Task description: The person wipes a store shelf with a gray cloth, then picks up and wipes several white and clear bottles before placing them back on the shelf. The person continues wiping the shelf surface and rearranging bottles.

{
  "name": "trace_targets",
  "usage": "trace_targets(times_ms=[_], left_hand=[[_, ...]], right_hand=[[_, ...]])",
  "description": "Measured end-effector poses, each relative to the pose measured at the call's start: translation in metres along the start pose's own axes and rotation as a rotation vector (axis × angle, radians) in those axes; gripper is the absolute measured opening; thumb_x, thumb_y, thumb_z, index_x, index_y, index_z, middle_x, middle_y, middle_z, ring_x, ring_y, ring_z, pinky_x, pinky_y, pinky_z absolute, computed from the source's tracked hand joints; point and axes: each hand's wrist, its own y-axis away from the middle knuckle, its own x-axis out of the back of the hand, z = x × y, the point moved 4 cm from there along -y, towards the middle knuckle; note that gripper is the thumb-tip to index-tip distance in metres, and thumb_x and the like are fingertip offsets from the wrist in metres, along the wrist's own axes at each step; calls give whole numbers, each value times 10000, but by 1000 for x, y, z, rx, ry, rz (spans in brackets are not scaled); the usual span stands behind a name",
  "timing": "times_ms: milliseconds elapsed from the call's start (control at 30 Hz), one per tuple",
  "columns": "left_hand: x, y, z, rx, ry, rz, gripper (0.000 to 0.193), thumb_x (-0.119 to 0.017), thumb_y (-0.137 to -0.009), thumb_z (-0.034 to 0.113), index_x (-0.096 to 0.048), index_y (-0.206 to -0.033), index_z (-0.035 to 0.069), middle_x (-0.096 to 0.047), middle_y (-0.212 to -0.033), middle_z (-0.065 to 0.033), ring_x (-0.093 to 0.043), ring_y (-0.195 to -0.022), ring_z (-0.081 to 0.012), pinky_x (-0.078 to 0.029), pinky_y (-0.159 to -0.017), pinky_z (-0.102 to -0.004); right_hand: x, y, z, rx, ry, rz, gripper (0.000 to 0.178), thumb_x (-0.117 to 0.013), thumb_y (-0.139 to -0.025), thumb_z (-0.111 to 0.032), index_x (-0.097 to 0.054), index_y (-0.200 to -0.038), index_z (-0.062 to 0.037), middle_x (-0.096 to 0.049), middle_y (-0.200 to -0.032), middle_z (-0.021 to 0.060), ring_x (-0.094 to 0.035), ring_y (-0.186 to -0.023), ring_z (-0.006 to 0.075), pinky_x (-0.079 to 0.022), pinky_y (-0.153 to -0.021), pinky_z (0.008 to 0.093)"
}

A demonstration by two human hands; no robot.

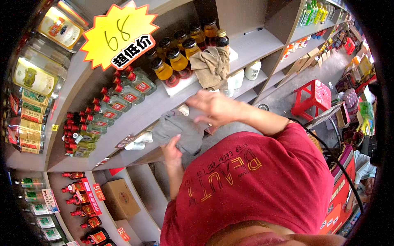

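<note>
A grey cloth hangs in my left hand, whose fingers and thumb pinch its right edge in front of the shelf. Just above and right of it is my right hand, slightly blurred, fingers spread and holding nothing that I can see. Beyond that hand, a crumpled brown cloth drapes over the front of a white tray. Several jars of amber liquid with black lids stand beside it, along with a dark bottle with a gold cap.
Clear glass bottles with red caps line the shelf at left, below a yellow price sign. A white jug stands on the lower shelf. A marker pen lies at the back. A red stool stands on the floor at right.
</note>
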Motion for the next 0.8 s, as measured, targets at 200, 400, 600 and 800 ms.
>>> trace_targets(times_ms=[200, 400, 600, 800], left_hand=[[10, 20, 11, 148, 5, 224, 611, -542, -725, -70, -388, -1308, 31, -511, -1221, -148, -510, -1114, -295, -451, -932, -446], [-10, 33, 46, -104, 23, 154, 667, -526, -680, -127, -374, -1311, 26, -505, -1229, -146, -513, -1117, -311, -443, -942, -460], [-44, 34, 91, -276, 22, -15, 725, -517, -617, -175, -373, -1303, 14, -511, -1209, -153, -515, -1118, -305, -431, -952, -437], [-45, 42, 106, -270, 111, 34, 751, -521, -607, -138, -349, -1321, 21, -484, -1246, -161, -477, -1161, -324, -407, -976, -454]], right_hand=[[74, 4, 42, -27, 244, 295, 307, -668, -718, -42, -553, -993, 30, -577, -877, 148, -547, -777, 323, -463, -681, 379], [126, -14, 34, 59, 147, 394, 193, -658, -730, -24, -583, -901, 25, -595, -802, 139, -547, -676, 293, -448, -612, 360], [163, -43, -7, 319, -27, 461, 185, -681, -726, -55, -592, -870, 20, -609, -789, 135, -569, -659, 287, -469, -592, 357], [192, -48, -40, 497, -103, 377, 200, -669, -740, -106, -600, -812, 67, -634, -747, 179, -611, -624, 282, -481, -548, 334]])
